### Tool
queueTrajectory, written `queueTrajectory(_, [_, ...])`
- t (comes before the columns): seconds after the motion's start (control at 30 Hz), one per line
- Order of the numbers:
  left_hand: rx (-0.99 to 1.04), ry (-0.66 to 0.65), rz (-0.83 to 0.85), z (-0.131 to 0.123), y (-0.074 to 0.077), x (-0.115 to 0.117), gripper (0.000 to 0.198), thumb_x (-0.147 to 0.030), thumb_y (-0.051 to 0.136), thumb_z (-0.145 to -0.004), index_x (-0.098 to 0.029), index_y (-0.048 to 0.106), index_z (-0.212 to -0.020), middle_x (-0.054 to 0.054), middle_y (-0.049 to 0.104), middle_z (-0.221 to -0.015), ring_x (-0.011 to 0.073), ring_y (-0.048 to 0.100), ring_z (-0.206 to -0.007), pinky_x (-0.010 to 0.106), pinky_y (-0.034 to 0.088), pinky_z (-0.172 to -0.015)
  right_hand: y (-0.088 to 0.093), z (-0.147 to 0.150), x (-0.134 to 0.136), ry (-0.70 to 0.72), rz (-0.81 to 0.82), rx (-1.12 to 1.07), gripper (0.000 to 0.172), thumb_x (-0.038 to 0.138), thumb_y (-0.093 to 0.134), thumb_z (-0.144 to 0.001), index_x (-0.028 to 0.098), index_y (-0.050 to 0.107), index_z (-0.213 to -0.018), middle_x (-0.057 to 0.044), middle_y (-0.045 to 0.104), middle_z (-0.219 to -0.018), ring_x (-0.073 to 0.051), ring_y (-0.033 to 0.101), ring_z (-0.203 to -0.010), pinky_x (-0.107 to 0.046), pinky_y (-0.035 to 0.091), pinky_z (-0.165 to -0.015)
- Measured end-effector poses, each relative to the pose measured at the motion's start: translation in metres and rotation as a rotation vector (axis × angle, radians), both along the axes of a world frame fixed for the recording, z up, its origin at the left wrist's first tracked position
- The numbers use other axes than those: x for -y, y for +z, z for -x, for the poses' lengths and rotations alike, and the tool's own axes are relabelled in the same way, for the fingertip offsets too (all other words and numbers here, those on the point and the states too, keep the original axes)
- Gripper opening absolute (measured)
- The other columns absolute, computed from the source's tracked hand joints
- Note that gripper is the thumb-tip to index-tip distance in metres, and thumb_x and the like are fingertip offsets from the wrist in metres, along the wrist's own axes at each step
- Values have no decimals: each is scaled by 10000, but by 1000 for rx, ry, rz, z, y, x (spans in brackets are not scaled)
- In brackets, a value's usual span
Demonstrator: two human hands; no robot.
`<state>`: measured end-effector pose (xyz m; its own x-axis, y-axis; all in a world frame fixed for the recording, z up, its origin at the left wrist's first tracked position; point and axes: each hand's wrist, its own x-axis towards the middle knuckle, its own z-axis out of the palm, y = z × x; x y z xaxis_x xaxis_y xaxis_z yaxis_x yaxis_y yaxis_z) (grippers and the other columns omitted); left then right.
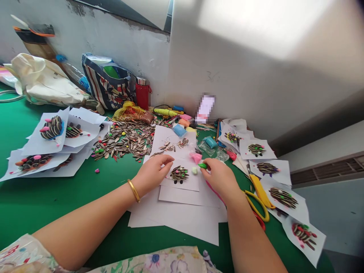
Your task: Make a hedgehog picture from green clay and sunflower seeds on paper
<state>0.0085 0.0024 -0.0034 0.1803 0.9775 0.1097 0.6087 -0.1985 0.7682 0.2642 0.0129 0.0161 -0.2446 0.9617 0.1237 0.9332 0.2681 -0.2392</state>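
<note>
A small white card (191, 184) lies in front of me, bearing a hedgehog figure (179, 173) of striped sunflower seeds with green and pink dots and two dark feet. My left hand (155, 170), with a gold bangle at the wrist, is just left of the figure. Its thumb and forefinger are closed together; anything between them is too small to make out. To the right of the card, my right hand (218, 174) pinches a piece of green clay (203, 165). A pale green clay lump (194, 170) sits between the hands, with pink clay (195, 157) behind it.
Loose sunflower seeds (127, 138) spread at the back left. Finished cards (48, 129) pile up at far left, and more cards (265, 167) line the right. Yellow-handled scissors (263, 212) lie beside my right forearm. A red flask (142, 94) and bags stand by the wall.
</note>
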Motion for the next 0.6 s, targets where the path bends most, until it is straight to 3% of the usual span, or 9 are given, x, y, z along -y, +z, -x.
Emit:
queueTrajectory(0.13, [-29,-169,-123,-4,7,6,271,-460,545,-903,-211,649,-923,46,678,-939,210,603,-892,325,461,-788,1,28,16,231,-112,-288,105,237,567,-855,219,602,-953,-31,656,-848,-190,587,-784,-297,416,-700])
queueTrajectory(0.27, [-164,-294,-221,-7,10,12,291,-471,539,-912,-197,630,-873,44,645,-864,208,565,-838,326,420,-755,-1,48,28,397,-112,-346,136,218,563,-862,221,613,-988,-37,661,-849,-195,591,-797,-313,424,-740])
queueTrajectory(0.6, [-231,-369,-246,-8,5,11,348,-372,404,-986,-181,626,-797,40,612,-758,190,540,-750,300,380,-679,-6,52,30,441,-96,-378,203,234,597,-870,218,599,-1072,-48,687,-943,-205,615,-880,-324,427,-795])
